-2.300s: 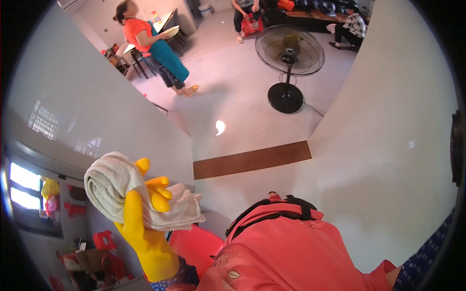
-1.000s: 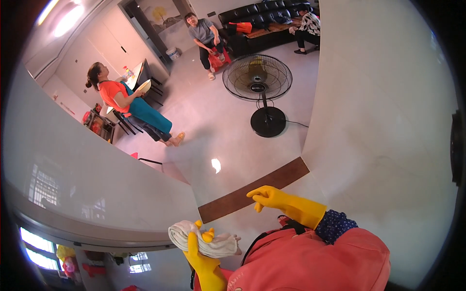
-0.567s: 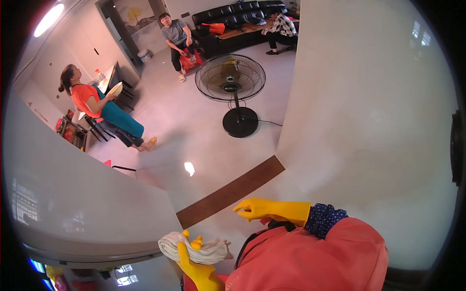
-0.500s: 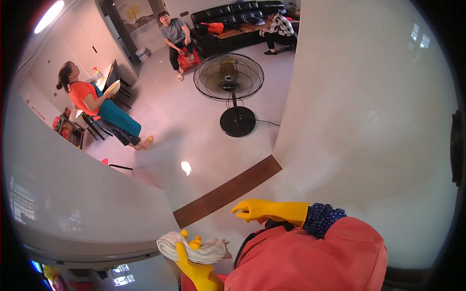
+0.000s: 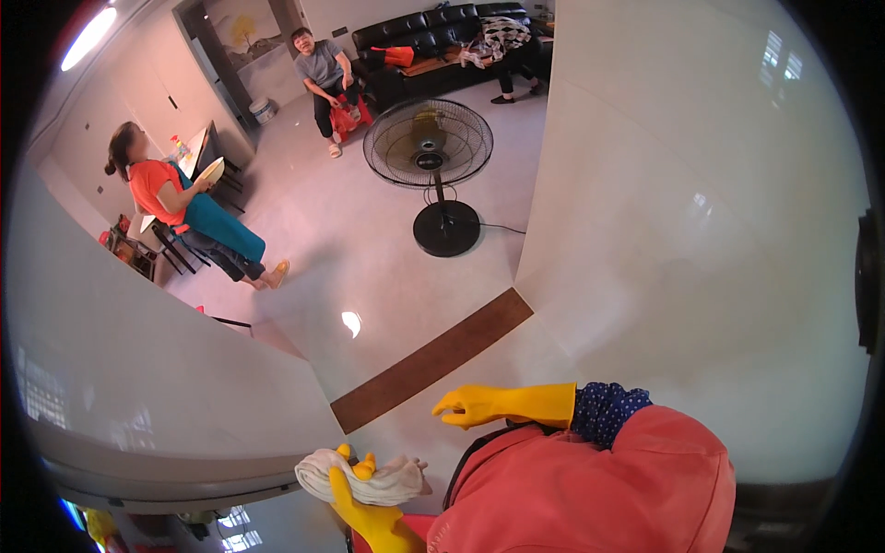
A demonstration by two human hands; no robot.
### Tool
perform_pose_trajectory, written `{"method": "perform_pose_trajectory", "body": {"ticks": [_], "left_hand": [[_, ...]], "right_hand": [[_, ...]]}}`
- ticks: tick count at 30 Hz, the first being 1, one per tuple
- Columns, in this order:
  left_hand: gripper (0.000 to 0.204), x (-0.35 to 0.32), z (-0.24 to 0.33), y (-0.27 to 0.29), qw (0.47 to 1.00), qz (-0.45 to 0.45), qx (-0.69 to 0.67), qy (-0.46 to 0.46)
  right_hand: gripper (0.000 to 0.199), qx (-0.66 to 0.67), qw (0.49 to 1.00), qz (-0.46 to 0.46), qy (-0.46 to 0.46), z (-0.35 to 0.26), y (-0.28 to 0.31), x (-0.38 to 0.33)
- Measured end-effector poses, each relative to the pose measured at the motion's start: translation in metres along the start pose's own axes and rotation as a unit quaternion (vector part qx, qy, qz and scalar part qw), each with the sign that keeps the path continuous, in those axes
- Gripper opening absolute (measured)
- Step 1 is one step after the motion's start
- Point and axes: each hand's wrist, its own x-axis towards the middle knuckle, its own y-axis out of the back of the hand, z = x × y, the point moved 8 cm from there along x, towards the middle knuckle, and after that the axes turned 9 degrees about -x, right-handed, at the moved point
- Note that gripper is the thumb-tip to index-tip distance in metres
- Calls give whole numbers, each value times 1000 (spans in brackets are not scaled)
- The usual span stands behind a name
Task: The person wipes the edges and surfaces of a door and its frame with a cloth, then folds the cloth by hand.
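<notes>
Both hands wear yellow rubber gloves. My left hand [image 5: 355, 498], low in the view, is closed around a bunched off-white cloth [image 5: 398, 480], with the thumb and fingers wrapped over it. The cloth's loose end hangs toward the right. My right hand [image 5: 467, 406] is held in front of my body with its fingers loosely bent and a gap at the thumb; nothing shows in it. A dark blue dotted sleeve cuff [image 5: 608, 412] covers that forearm.
A brown threshold strip [image 5: 433, 360] crosses the floor ahead. Beyond it stand a black floor fan [image 5: 446, 229] and a black sofa [image 5: 387, 88]. One person [image 5: 159, 191] holds a bowl, another [image 5: 324, 66] sits, and a third [image 5: 505, 39] bends by the sofa. Pale glossy walls [image 5: 701, 276] flank the opening.
My right hand has shifted slightly left and down, its fingers more bent. My left hand still grips the cloth. The person by the sofa has risen from a crouch into a bend.
</notes>
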Motion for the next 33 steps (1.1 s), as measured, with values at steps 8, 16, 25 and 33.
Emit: {"method": "perform_pose_trajectory", "body": {"ticks": [8, 16, 25, 33], "left_hand": [[42, -51, 28, 35, 999, -14, -12, -34], [42, -71, 19, 4, 998, 23, 10, -50], [44, -11, -27, 72, 994, 45, 81, -58], [41, 106, -55, 56, 994, -4, 98, -57]], "right_hand": [[36, 6, 999, -30, 19, -30, -50, -25], [34, 6, 999, 7, 39, -19, -34, -39], [28, 212, 971, 73, 81, 25, 29, 13], [50, 634, 756, 80, 143, 51, 85, 159]]}}
